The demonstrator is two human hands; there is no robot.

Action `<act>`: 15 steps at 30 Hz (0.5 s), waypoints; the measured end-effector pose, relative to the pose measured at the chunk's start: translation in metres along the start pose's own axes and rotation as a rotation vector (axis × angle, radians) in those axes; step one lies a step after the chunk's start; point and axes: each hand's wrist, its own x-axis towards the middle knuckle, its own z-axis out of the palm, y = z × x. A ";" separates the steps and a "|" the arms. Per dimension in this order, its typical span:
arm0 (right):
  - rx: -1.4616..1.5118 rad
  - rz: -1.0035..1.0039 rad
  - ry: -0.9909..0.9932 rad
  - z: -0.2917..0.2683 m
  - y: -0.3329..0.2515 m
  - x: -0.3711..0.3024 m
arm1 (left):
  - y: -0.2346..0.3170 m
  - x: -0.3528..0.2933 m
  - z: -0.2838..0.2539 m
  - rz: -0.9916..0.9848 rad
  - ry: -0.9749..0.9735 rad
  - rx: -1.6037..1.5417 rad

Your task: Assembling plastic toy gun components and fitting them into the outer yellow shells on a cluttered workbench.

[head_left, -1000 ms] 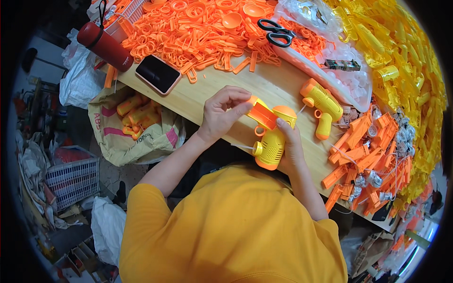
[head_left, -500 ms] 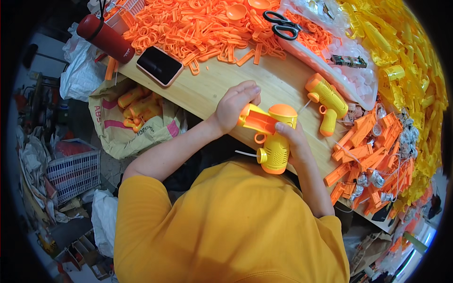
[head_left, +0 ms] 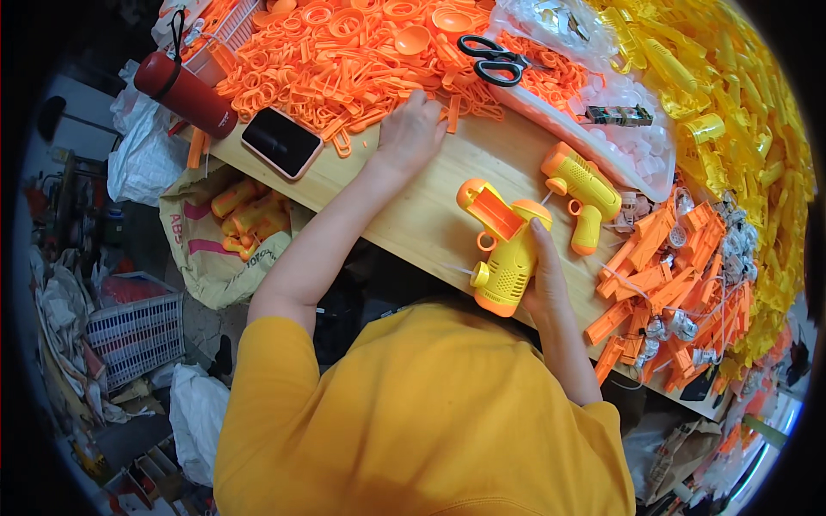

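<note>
Left hand [head_left: 411, 133] has left the yellow toy gun [head_left: 503, 258] and now rests, fingers spread, on the orange ring pile [head_left: 344, 60] at 11 o'clock, apparently picking 1 part, while right hand [head_left: 540, 279] grips the gun upright at tabletop [head_left: 413, 215] edge.

Left hand [head_left: 411, 131] fingertips buried among orange plastic parts [head_left: 335, 60]

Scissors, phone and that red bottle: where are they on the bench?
Scissors [head_left: 492, 58], head view, on the black handle loops.
Phone [head_left: 281, 142], head view, middle of its dark screen.
Red bottle [head_left: 185, 93], head view, mid-body.
</note>
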 end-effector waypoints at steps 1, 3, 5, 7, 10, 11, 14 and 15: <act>0.060 0.009 0.018 -0.004 0.001 0.000 | -0.001 0.001 0.004 0.003 0.000 -0.001; 0.115 0.005 -0.012 -0.004 -0.004 -0.004 | -0.007 0.001 0.008 0.021 0.003 0.041; 0.173 0.004 -0.039 -0.011 -0.005 -0.007 | -0.008 -0.001 0.005 0.070 0.069 0.025; 0.313 -0.022 -0.114 -0.022 -0.004 -0.006 | -0.007 -0.007 -0.002 0.119 0.134 0.009; 0.377 -0.055 -0.114 -0.026 -0.007 -0.007 | -0.002 -0.022 -0.018 0.025 -0.037 -0.249; 0.387 -0.078 -0.076 -0.027 -0.008 -0.007 | -0.001 -0.028 -0.022 -0.057 -0.159 -0.370; 0.302 -0.122 -0.028 -0.031 -0.005 -0.004 | -0.009 -0.040 -0.025 -0.029 -0.247 -0.409; 0.302 -0.120 -0.030 -0.037 -0.003 -0.001 | -0.013 -0.044 -0.024 0.084 -0.215 -0.330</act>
